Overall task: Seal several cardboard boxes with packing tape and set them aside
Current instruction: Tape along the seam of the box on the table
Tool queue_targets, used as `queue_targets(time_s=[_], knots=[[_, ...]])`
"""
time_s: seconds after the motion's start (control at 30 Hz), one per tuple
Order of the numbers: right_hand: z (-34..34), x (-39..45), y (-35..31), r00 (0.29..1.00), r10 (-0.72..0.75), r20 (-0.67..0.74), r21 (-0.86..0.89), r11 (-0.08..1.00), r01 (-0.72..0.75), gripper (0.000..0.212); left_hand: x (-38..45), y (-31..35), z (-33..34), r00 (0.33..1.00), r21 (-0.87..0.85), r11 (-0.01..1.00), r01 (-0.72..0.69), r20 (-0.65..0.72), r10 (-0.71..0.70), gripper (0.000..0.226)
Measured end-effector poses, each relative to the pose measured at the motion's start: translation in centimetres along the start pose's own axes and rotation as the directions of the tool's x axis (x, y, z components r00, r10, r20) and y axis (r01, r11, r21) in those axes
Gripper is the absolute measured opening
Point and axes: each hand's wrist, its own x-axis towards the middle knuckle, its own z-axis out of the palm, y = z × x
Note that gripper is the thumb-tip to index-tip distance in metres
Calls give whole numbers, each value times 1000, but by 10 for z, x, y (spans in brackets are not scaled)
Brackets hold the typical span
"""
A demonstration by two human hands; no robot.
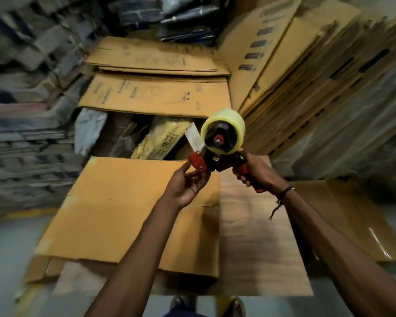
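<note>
A red tape dispenser (212,160) with a roll of clear tape (223,131) is held up over an open cardboard box (123,202). My right hand (253,171) grips the dispenser's red handle. My left hand (188,181) is at the dispenser's red front end, fingertips touching it near the loose strip of tape (193,138) that sticks up. The box's near flap is folded down flat; the far flap (156,94) stands open. Yellow and grey plastic packets (160,138) lie inside the box.
Flattened cartons (284,56) lean in a stack at the right. More flat cartons (151,56) lie behind the box. Bundled stock (27,110) is piled at the left. A wooden board (256,236) lies under my right arm. My shoes (181,303) show at the bottom edge.
</note>
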Motion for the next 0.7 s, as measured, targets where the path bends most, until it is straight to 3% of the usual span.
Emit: queue_targets(time_s=[0.13,0.3,0.43,0.57,0.7], knots=[[61,11,-23,988,-78,130,-23,996,82,54,-35,32,-38,983,57,991,-125,-126,131,28],[146,28,-45,970,-97,223,17,995,96,66,-71,71,-109,974,-113,977,-181,-155,162,28],[210,36,-64,963,-148,223,-24,987,157,42,-90,105,-148,959,-185,952,-245,-191,209,23],[274,48,-85,967,-126,224,0,992,129,51,-101,141,-193,963,-286,933,-219,-220,159,28],[330,70,-104,969,-107,223,-61,990,124,45,-111,195,-244,975,-239,955,-175,-179,133,32]])
